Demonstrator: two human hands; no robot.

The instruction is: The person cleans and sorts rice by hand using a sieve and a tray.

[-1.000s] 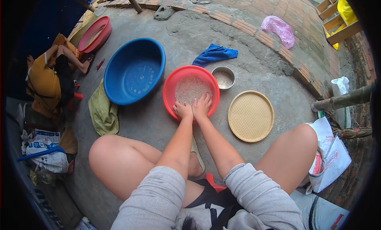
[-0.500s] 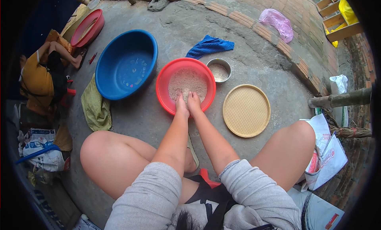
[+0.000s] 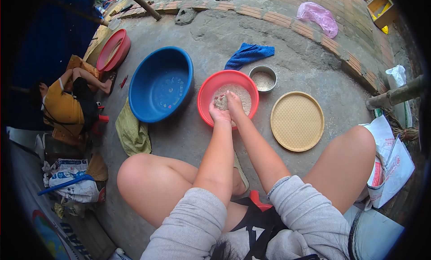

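Note:
A red basin (image 3: 204, 90) on the ground in front of me holds pale grain that looks like rice (image 3: 241, 93). Above it, my left hand (image 3: 218, 113) is cupped palm up around a heap of the rice. My right hand (image 3: 234, 104) presses against its right side, fingers curled, helping to hold the heap; part of its palm is hidden. Just behind the basin's right rim stands a metal pot (image 3: 274, 83) with more grain inside. A round woven tray (image 3: 297, 121) lies to the right.
A large blue basin (image 3: 155, 85) sits on the left beside a green sack (image 3: 132, 130). A blue cloth (image 3: 249, 56) lies behind the red basin. Another person (image 3: 65, 100) sits at the far left near a second red basin (image 3: 124, 48). White sacks (image 3: 390, 163) stand on the right.
Both hands have risen from the grain in the red basin, and a heap of it now shows in the cupped palms. The view has shifted, so everything appears further right.

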